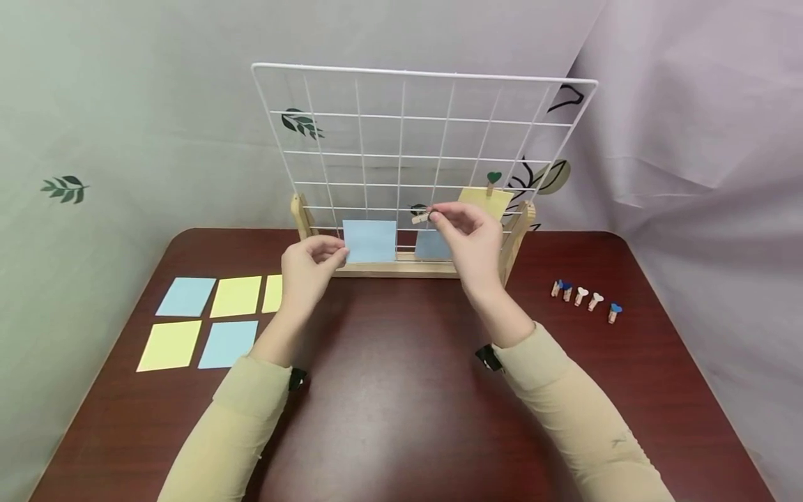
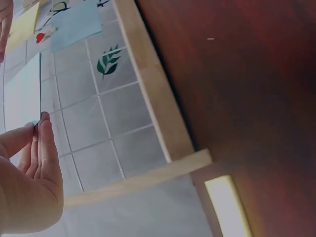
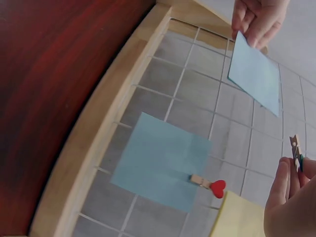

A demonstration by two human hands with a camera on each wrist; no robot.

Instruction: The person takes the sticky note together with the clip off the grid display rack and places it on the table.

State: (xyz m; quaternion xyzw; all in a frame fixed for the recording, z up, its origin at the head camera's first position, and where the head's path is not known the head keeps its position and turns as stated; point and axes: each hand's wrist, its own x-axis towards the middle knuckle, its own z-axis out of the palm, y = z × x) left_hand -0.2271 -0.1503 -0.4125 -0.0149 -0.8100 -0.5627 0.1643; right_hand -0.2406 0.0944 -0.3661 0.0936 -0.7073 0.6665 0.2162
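- Dark red-brown table (image 1: 401,418) carries everything, with the person's two sleeved arms reaching across it
- White wire grid panel (image 1: 414,139) stands upright in a light wooden frame (image 1: 401,268) at the far edge of the table
- Left hand (image 1: 310,268), its grip pinching the left edge of a pale blue square paper note (image 1: 370,240), holds that note flat against the lower grid
- Right hand (image 1: 467,233), its grip closed on a small wooden clothespin (image 1: 420,217), holds it just above and right of that note
- Second blue note (image 3: 160,160) hangs on the grid by a red-heart clothespin (image 3: 208,184); a yellow note (image 1: 486,201) hangs beside it
- Five loose blue and yellow notes (image 1: 207,321) lie on the table's left
- Row of small heart-topped clothespins (image 1: 586,298) lies on the table's right
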